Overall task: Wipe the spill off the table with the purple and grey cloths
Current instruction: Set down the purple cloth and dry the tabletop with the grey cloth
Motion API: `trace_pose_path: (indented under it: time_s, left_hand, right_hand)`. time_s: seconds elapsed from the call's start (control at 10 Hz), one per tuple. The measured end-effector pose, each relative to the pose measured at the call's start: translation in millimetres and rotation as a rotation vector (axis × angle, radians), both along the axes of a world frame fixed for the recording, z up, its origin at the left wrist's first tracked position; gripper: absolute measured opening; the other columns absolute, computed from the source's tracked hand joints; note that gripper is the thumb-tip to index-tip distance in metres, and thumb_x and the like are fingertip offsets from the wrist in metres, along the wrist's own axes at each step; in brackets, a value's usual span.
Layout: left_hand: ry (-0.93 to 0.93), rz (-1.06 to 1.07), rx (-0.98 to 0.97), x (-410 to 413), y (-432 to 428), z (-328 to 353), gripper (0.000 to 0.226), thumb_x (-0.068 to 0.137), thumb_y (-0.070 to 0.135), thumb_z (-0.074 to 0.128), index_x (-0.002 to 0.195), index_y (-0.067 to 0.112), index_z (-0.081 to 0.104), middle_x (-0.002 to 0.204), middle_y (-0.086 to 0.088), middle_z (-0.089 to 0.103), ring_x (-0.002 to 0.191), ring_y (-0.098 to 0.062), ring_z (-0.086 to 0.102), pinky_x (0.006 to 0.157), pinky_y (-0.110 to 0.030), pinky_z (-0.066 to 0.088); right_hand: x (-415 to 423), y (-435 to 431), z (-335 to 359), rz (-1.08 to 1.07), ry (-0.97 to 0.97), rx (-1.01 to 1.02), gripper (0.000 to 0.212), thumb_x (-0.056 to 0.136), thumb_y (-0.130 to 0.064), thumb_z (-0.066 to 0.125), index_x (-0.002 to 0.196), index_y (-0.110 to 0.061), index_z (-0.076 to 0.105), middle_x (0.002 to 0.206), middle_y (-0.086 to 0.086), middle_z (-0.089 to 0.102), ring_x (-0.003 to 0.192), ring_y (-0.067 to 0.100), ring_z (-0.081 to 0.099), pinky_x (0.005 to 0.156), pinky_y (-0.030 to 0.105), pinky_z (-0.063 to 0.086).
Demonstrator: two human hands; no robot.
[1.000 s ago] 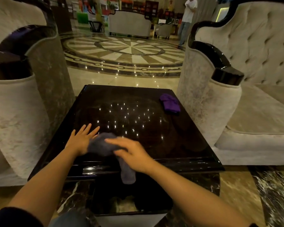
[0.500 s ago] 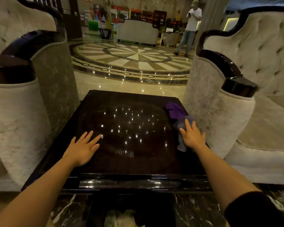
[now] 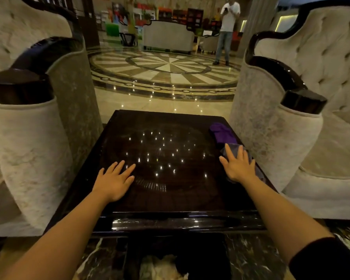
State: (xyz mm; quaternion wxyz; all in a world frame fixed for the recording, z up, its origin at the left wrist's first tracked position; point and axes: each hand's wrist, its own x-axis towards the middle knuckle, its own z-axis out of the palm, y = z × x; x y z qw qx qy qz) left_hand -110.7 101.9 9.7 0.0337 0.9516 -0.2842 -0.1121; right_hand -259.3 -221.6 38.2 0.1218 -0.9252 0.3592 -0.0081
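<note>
The dark glossy table [image 3: 170,199] fills the middle of the head view, with ceiling lights mirrored in its top. A purple cloth [image 3: 222,133] lies crumpled near its far right edge. Just in front of it is the grey cloth [image 3: 249,156], pressed flat under my right hand [image 3: 237,166], whose fingers are spread over it. My left hand [image 3: 114,180] rests flat on the bare tabletop at the near left, fingers apart, holding nothing. No spill stands out on the shiny surface.
Pale tufted armchairs with black-capped arms stand close on the left [image 3: 28,148] and right [image 3: 281,142] of the table. Beyond is a patterned marble floor [image 3: 166,71], where a person [image 3: 226,31] stands. A sofa [image 3: 168,36] is farther back.
My right hand slid the grey cloth from the near middle edge to the right side, next to the purple cloth. My left hand stayed flat on the table.
</note>
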Motion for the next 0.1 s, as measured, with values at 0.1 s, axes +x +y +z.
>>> trace_pose_path:
  time_s: [0.1]
  left_hand:
    - [0.009,-0.013,0.015,5.9,-3.3,5.3,0.051,0.095,0.048,0.018,0.144,0.038,0.005,0.158,-0.002,0.000,0.145,-0.022,-0.001,0.116,-0.048,0.007]
  right_hand:
    - [9.6,17.9,2.9,0.071,-0.068,0.007,0.057,0.094,-0.051,0.021,0.141,-0.034,-0.006,0.155,0.011,-0.012,0.142,0.030,-0.007,0.112,0.055,0.001]
